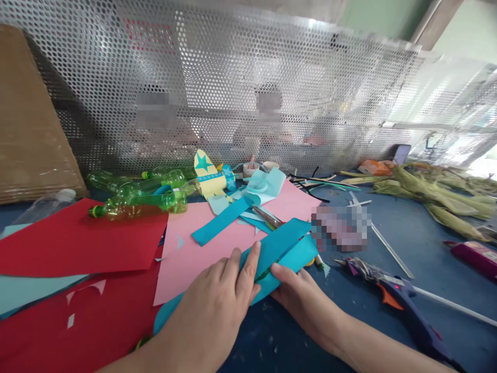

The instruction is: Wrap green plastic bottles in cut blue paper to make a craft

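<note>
A blue paper sheet (287, 241) is wrapped around a green bottle that shows through a narrow gap between the paper's edges. My left hand (221, 298) presses on the wrap from the left, its fingers closed along the paper. On the right side, my right hand (301, 295) grips the wrap with the thumb on top near the gap. A loose blue strip (225, 220) lies on pink paper (186, 259) beyond my hands. Scissors (267, 216) lie partly under the blue paper.
Red paper (128, 238) and green bottles (143, 204) lie left. A yellow paper-covered bottle (212, 181) lies behind. At right are a blue glue gun (407, 305), clear glue sticks (392, 251) and corn husks (419, 189). A perforated metal panel (233, 77) stands at the back.
</note>
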A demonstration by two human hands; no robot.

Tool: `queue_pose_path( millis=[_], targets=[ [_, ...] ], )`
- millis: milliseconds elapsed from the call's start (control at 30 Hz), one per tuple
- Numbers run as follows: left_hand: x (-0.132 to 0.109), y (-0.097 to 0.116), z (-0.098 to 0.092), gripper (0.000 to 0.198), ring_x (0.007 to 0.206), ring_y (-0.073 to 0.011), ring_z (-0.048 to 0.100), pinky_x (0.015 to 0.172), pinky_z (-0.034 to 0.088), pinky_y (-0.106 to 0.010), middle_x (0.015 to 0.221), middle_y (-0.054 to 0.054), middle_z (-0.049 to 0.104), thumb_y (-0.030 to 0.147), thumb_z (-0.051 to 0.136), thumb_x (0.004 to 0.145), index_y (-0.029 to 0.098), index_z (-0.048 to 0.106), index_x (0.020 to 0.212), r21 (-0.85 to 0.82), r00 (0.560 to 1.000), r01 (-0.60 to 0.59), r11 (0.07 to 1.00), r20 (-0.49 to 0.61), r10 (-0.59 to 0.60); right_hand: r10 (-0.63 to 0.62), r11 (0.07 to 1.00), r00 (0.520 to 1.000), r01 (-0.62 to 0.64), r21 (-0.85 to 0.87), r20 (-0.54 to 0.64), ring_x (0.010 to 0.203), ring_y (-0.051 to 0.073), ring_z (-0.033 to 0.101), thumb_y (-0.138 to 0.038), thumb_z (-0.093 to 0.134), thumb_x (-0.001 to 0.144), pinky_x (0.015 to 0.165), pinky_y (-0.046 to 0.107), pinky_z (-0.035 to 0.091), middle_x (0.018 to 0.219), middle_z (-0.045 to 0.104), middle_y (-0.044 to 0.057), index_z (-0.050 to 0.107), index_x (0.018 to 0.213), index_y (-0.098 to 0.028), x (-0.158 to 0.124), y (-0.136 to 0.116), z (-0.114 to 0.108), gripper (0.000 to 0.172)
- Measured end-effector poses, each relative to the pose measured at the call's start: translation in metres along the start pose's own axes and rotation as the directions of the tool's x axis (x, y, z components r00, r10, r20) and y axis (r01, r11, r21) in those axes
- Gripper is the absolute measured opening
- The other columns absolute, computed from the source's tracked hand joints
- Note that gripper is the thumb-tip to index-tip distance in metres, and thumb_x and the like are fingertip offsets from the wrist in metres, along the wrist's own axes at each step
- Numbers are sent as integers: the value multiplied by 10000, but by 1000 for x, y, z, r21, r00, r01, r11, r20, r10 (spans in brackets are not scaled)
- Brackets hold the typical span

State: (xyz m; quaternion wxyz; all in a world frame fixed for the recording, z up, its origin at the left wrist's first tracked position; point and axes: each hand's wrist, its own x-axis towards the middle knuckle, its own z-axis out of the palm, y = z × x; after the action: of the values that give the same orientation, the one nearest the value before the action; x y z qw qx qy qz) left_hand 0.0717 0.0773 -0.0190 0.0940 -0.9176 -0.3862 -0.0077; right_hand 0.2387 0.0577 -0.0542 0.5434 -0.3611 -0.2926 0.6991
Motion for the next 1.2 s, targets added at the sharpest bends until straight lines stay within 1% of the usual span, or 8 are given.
queue_pose_path(
  millis=[233,367,500,667,833,1000,1100,1200],
  targets=[
    [4,-29,-19,567,1252,-273,550,990,492,-426,1421,-62,544,421,420,948,294,321,1492,-484,993,115,867,48,-105,-8,1000,1000,9,17,-6,1144,278,620,-394,769,784,1018,457,463,1181,710,56,671,1111,-230,3,-2,-1,379],
    [16,-56,-25,669,1300,-320,498,1013,455,-475,1441,-88,520,562,468,885,250,371,1469,-569,953,298,767,225,-203,-8,997,999,12,77,-53,1174,265,602,-393,764,787,1029,428,461,1194,707,41,664,1115,-231,7,-3,-4,379],
    [26,-74,-14,685,1325,-296,473,1038,430,-422,1493,-125,439,541,446,887,162,379,1455,-668,952,300,681,255,-169,40,994,996,-32,103,-78,1146,249,619,-397,757,785,997,406,487,1177,715,22,625,1179,-250,10,-5,-6,441],
    [28,-82,1,684,1311,-309,487,1019,440,-427,1492,-128,445,555,437,895,183,346,1462,-640,949,313,701,228,-216,112,994,982,-109,30,-150,1037,248,669,-223,746,737,904,386,535,1055,755,12,614,1172,-243,6,-8,-7,455],
    [25,-84,-7,726,1318,-292,475,987,462,-389,1525,-143,391,597,390,911,208,245,1507,-644,952,296,706,141,-270,113,993,977,-103,60,-182,963,260,684,-184,695,669,828,383,556,1019,762,13,633,1113,-229,5,-14,-8,451],
    [22,-85,-17,1087,1352,-364,414,1011,429,-461,1548,-140,351,686,653,683,269,130,1540,-523,939,273,808,326,-106,57,996,969,-38,84,-238,855,271,701,-244,673,677,696,374,572,973,766,25,643,1041,-223,8,-18,-11,366],
    [23,-86,-21,1013,1270,-338,515,947,471,-410,1509,-111,426,565,650,735,282,110,1543,-475,896,355,805,419,-148,81,995,933,-58,76,-350,769,272,708,-235,659,635,614,366,574,903,766,1,625,1074,-253,8,-23,-14,441],
    [24,-93,-26,898,1184,-341,581,838,508,-379,1511,-122,420,540,559,798,262,139,1541,-417,879,436,798,386,-278,195,981,881,-170,94,-431,688,290,709,-283,626,624,573,381,580,772,755,28,651,992,-222,7,-30,-17,374]
  ],
)
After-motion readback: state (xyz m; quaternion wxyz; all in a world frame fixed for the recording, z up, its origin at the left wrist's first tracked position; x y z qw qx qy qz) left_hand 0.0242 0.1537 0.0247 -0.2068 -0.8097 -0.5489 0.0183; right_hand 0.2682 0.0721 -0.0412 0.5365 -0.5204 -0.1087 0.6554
